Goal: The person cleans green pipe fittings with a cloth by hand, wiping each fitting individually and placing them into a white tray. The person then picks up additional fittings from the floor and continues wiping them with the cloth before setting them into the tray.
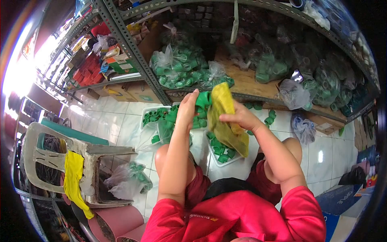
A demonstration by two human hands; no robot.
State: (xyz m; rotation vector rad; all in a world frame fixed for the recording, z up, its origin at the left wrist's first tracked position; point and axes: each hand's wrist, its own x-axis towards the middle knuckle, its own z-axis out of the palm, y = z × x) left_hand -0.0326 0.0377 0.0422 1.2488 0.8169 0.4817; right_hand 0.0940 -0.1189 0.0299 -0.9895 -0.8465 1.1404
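My left hand [188, 109] is closed on a green pipe fitting [203, 99], its fingers behind and beside it. My right hand [238, 117] grips a dirty yellow cloth [226, 125] that hangs down over a white basket. The top of the cloth is right beside the fitting. Below my hands, one white basket [229, 162] holds green fittings [219, 149]. Another basket at the left [142, 117] holds small green fittings [155, 115]. A clear plastic bag [149, 137] lies between the left basket and my left forearm.
Metal shelving [161, 92] ahead carries bagged green fittings [177, 66]. At the left stands a worn plastic chair [48, 161] with a yellow cloth [74, 173] on it. Near it a bag of fittings [128, 177] lies on the floor. A blue box [336, 201] is at the right.
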